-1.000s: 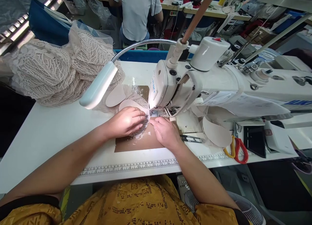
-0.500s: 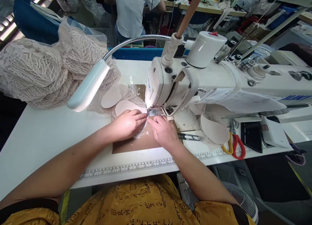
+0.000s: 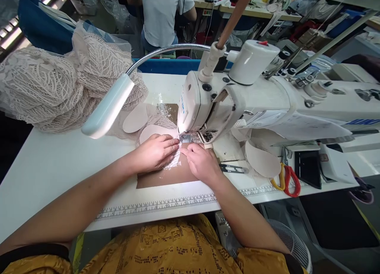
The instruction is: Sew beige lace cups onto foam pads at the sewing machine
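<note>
At the needle of a white sewing machine (image 3: 194, 103) lies a piece of white lace fabric (image 3: 176, 160), over a brown sheet on the table. My left hand (image 3: 156, 152) rests flat on the lace, fingers stretched out toward the presser foot. A smooth pale oval pad (image 3: 154, 130) sits just beyond that hand, on more lace. My right hand (image 3: 202, 162) is on the other side of the needle, fingers curled in and fingertips at the lace's right edge. The fabric under both hands is partly hidden.
A large heap of lace pieces (image 3: 44, 88) stands at the left, behind a lamp head (image 3: 108, 105). Thread snips (image 3: 234, 168), more pale pads (image 3: 261, 159), red-and-yellow-handled scissors (image 3: 292, 181) and a phone (image 3: 307, 169) lie at the right. A co-worker (image 3: 160, 16) sits beyond the table.
More of the white lace shows between my hands, spreading toward me and to the right. My right hand has shifted slightly right; my left hand stays almost in place.
</note>
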A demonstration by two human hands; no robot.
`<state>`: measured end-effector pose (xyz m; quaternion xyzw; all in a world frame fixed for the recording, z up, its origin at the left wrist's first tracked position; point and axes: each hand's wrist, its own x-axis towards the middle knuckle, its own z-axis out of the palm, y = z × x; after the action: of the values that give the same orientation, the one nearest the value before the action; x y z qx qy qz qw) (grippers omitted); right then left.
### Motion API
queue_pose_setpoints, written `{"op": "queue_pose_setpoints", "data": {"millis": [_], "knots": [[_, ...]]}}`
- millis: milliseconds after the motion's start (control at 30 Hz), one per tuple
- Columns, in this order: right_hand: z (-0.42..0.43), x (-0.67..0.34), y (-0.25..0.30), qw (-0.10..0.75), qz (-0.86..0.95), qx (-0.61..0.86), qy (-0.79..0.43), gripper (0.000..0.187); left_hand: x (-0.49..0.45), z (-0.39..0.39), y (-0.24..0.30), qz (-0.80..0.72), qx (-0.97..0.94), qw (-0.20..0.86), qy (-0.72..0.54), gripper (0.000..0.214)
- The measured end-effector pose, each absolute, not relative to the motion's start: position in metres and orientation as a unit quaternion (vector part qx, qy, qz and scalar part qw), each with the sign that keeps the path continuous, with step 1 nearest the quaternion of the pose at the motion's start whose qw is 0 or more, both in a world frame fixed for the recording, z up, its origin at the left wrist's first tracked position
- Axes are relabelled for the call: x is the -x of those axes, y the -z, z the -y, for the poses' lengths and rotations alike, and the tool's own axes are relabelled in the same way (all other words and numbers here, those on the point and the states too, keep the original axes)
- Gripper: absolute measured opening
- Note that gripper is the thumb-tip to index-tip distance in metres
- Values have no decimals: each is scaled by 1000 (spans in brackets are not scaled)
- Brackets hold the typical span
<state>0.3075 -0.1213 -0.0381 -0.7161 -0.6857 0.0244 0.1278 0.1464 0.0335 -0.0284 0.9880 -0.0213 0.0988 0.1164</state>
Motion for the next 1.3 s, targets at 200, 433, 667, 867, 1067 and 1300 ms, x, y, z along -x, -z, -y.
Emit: {"op": "queue_pose_setpoints", "data": {"millis": [200, 433, 667, 867, 1067, 1300], "knots": [[122, -306, 39, 126, 694, 708, -32, 35, -149, -38, 31, 35, -989, 103, -98, 37], [115, -302, 35, 98, 658, 746, -23, 38, -153, -38, 30, 0, -993, 82, -88, 43], [115, -303, 37, 103, 646, 756, -17, 41, -154, -43, 33, -22, -994, 66, -80, 50], [123, -306, 36, 146, 654, 742, -23, 38, -153, -44, 35, -24, -994, 64, -86, 49], [128, -305, 34, 178, 681, 709, -39, 35, -153, -42, 37, -19, -993, 60, -96, 48], [129, -304, 35, 154, 728, 668, -6, 32, -153, -42, 38, -12, -993, 52, -105, 45]]}}
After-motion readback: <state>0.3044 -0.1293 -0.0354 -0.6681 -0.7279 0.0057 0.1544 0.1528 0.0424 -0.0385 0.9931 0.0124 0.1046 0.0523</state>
